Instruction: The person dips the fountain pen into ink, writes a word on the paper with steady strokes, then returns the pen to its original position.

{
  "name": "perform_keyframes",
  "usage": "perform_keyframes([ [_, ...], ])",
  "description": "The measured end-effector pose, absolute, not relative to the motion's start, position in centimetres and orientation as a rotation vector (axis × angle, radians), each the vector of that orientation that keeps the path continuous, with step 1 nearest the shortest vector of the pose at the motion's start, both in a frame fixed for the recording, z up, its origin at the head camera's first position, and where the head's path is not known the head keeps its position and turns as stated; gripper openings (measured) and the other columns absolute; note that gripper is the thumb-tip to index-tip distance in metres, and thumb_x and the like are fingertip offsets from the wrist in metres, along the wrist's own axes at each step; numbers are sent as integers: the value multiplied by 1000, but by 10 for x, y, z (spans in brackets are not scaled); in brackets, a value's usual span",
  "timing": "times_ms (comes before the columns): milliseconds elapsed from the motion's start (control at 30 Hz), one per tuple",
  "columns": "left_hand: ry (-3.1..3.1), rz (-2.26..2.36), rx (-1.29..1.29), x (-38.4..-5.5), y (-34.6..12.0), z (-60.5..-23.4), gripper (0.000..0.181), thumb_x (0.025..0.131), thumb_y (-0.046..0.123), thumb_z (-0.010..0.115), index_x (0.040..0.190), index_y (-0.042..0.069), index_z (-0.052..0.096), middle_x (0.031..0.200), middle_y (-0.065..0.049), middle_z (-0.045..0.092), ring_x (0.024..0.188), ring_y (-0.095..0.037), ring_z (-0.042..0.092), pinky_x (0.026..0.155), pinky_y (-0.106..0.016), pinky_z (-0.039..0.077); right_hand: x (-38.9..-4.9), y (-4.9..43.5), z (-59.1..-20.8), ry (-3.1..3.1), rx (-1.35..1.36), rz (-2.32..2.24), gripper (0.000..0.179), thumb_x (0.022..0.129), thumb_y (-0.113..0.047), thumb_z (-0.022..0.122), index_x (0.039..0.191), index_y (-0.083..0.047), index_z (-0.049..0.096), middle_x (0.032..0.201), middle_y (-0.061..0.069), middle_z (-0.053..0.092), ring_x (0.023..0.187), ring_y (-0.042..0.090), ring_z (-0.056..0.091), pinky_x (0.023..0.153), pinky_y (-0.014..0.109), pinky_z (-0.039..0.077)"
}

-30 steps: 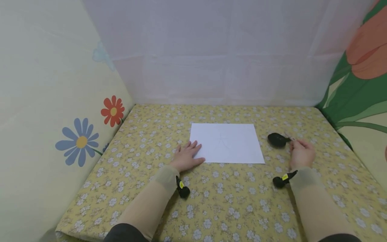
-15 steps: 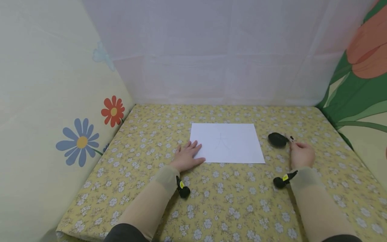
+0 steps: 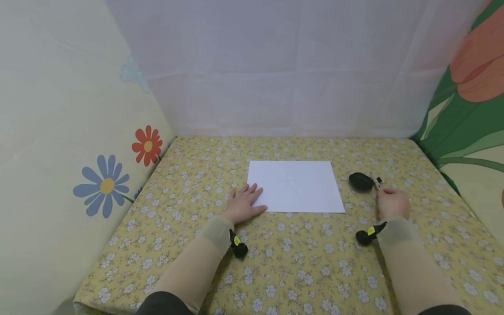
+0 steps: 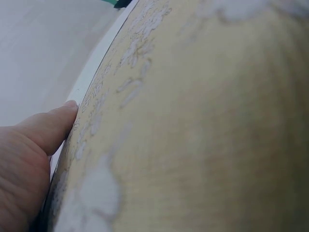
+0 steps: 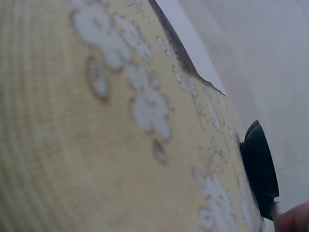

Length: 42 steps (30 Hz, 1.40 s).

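Note:
My left hand (image 3: pixel 244 205) lies with spread fingers on the left edge of a white sheet of paper (image 3: pixel 311 188). Faint grey crossing strokes (image 3: pixel 289 183) mark the sheet's middle. In my right hand (image 3: pixel 393 203), right of the paper, thumb and fingers pinch a slim, pale pen-like stick (image 3: pixel 376 183) with a dark bit on it. Its far end is beside a black oval dish-like object (image 3: pixel 360 182); whether they touch I cannot tell. The right wrist view shows the black object (image 5: pixel 259 164) and a fingertip (image 5: pixel 295 220) at the stick.
A yellow flowered cloth (image 3: pixel 291 262) covers the table. Behind stands a pale curtain (image 3: pixel 291 78). Printed panels with a blue flower (image 3: pixel 106 186) at left and green leaves (image 3: pixel 464 118) at right flank the table.
My right hand has shifted slightly nearer and tilted the stick, so more of it shows beside the black object. My left hand and the paper stay put.

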<state>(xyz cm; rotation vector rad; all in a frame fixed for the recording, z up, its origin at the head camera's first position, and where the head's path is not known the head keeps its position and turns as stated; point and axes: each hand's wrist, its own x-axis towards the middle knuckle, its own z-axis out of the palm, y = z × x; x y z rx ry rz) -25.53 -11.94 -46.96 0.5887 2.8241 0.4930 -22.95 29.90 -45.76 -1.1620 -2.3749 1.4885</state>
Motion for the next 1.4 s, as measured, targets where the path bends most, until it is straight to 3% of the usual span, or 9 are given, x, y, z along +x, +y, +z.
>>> perform_keyframes([
  [433, 2832, 485, 591, -256, -120, -470, 76, 92, 64, 45, 154, 27, 23, 160, 4, 11, 147, -21, 3, 114, -56, -5, -227, 296, -456, -2445, -1136, 1421, 42, 99, -30, 49, 135, -9, 56, 120, 15, 59, 72, 20, 54, 49, 33, 46],
  [1000, 2818, 494, 590, -256, -119, -470, 76, 93, 64, 44, 154, 27, 21, 160, 6, 9, 147, -20, 1, 114, -56, -6, -226, 298, -456, -2513, -1126, 1390, 45, 99, -30, 48, 137, -6, 53, 127, 18, 57, 88, 24, 56, 58, 31, 45],
  [1233, 2821, 485, 588, -256, -119, -469, 75, 93, 63, 45, 154, 27, 21, 160, 6, 9, 147, -20, 2, 114, -55, -6, -227, 299, -460, -2510, -1128, 1351, 45, 98, -31, 50, 136, -7, 54, 131, 18, 56, 102, 29, 54, 69, 35, 43],
  [1400, 2823, 481, 582, -257, -119, -468, 75, 93, 64, 45, 154, 27, 22, 160, 6, 10, 147, -20, 2, 114, -55, -6, -227, 299, -461, -2517, -1120, 1350, 45, 99, -32, 49, 136, -7, 54, 129, 19, 57, 96, 28, 56, 63, 33, 44],
])
